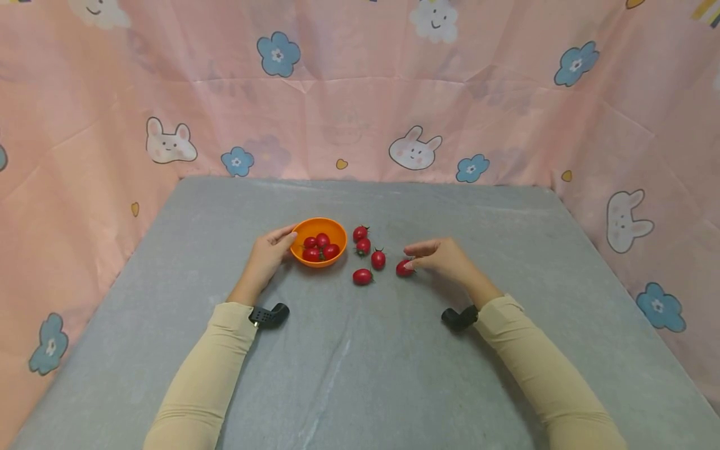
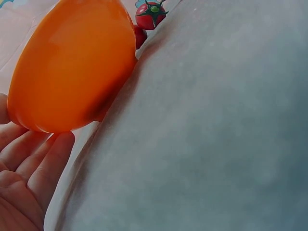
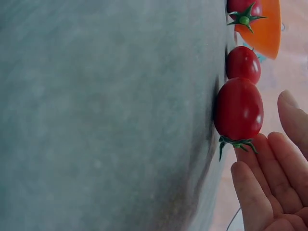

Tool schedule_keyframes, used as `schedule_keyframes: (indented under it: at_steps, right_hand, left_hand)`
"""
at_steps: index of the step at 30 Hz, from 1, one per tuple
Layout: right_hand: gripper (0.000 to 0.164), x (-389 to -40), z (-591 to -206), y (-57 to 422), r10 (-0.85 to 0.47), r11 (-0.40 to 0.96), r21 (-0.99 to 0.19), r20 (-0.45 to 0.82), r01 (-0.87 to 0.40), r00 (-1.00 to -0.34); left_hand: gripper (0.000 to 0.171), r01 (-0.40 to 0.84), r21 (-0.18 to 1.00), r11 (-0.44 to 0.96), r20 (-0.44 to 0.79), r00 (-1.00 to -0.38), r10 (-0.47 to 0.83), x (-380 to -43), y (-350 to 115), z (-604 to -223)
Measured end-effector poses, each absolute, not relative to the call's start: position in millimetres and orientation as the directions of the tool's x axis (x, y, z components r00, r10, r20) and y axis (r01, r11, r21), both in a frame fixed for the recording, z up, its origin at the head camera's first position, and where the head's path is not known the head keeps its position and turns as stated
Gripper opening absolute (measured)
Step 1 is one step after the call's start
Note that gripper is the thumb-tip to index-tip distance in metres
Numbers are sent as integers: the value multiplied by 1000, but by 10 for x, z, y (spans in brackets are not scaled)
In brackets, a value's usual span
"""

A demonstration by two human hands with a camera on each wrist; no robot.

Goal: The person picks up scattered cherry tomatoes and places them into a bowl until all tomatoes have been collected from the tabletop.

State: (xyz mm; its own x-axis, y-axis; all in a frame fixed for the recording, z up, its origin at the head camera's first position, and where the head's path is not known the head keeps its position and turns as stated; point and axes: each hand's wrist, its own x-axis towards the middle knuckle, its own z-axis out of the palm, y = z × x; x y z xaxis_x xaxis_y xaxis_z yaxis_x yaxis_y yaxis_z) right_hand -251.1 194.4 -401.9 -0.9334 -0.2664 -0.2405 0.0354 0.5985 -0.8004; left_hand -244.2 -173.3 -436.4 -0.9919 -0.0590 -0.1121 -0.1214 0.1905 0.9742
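Observation:
In the head view my left hand point(image 1: 263, 257) holds the orange bowl point(image 1: 319, 264) by its left side, thumb at the rim and fingers along the outer wall. Several red cherry tomatoes point(image 1: 330, 251) lie inside it. My right hand point(image 1: 447, 259) is beside a single cherry tomato point(image 1: 403, 269) on the table, thumb and fingers spread apart. The right wrist view shows this tomato point(image 3: 239, 108) resting on the tabletop, green stem toward the fingertips point(image 3: 240, 168). From the left wrist, the bowl's outer wall point(image 2: 72, 62) hides its contents.
Between bowl and right hand, several loose cherry tomatoes point(image 1: 362, 247) lie on the grey table point(image 1: 360, 387); one point(image 1: 362, 277) sits nearer the front. A pink patterned curtain point(image 1: 349, 94) surrounds the table's back and sides. Each wrist wears a black camera point(image 1: 270, 315).

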Motion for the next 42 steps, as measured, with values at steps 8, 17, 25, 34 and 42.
schedule_keyframes:
  at_steps: [8, 17, 25, 34, 42]
  right_hand:
    - [41, -2511, -4072, 1951, -278, 619, -784, -274, 46, -921]
    - [37, -2484, -4059, 1917, -244, 643, -762, -295, 73, -924]
    - [37, -2494, -4071, 1907, -232, 632, -771, -280, 75, -931]
    - [36, -2550, -3937, 1791, -199, 648, -757, -272, 82, -941]
    - [34, -2587, -3795, 1655, -233, 654, -756, -246, 35, -941]
  left_hand:
    - [45, -120, 975, 186, -110, -992, -60, -2448, -1731, -4371]
    - [45, -127, 972, 198, -118, -991, -58, -2431, -1728, -4353]
    - [46, -130, 970, 205, -121, -991, -56, -2425, -1723, -4344]
    - [45, -125, 973, 196, -116, -992, -56, -2421, -1734, -4330]
    - [45, -116, 973, 199, -108, -993, -52, -2419, -1729, -4333]
